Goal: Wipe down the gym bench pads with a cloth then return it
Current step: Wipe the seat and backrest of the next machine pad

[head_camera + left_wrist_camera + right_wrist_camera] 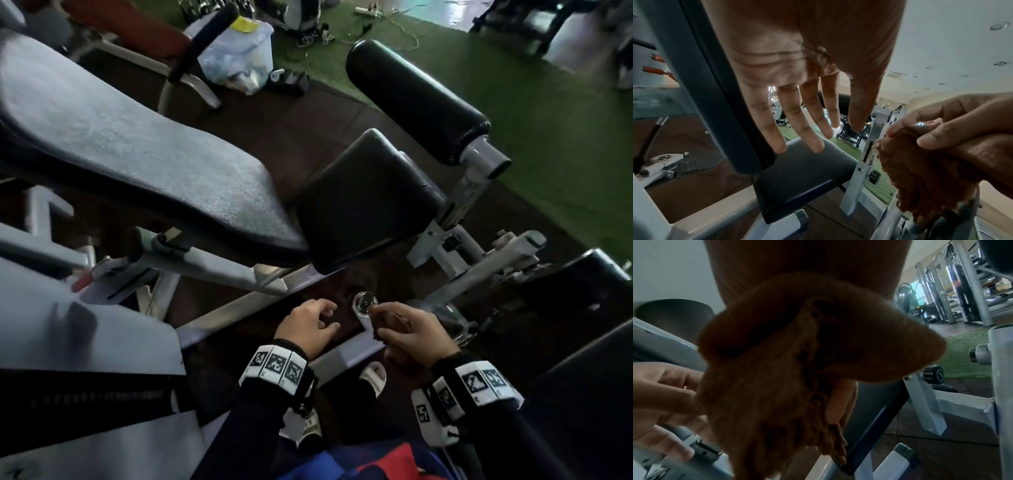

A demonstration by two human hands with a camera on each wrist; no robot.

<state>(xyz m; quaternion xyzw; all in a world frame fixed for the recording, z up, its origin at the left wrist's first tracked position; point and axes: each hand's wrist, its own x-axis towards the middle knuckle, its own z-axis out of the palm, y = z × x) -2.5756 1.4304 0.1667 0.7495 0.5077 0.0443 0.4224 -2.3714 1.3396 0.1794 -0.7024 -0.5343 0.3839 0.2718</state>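
Two hands sit low in the head view, just below the bench frame. The right hand (416,334) at lower centre-right is clenched around a brown cloth (387,317), which bunches out from between the thumb and forefinger toward the upper left of the hand. In the left wrist view the cloth (920,175) hangs down from that grasp at the right edge of the frame, thumb and forefinger pinching its top fold, the rest drooping below the fist. In the right wrist view the cloth (797,361) fills the middle of the frame, spilling under the palm, with one fingertip showing against its lower right edge.

The left hand (310,325) lies just left of the right one, apart from the cloth, holding nothing; its fingers are loosely spread and nearly straight in the left wrist view (797,97).

Above the hands, the small black seat pad (370,202) sits at centre frame, carrying fine droplets in the left wrist view. The long back pad (137,157) slants across the upper left, and the black roller pad (416,102) stands at upper right. A round metal knob (365,303) on the frame lies between the two hands, just beside the cloth's tip.
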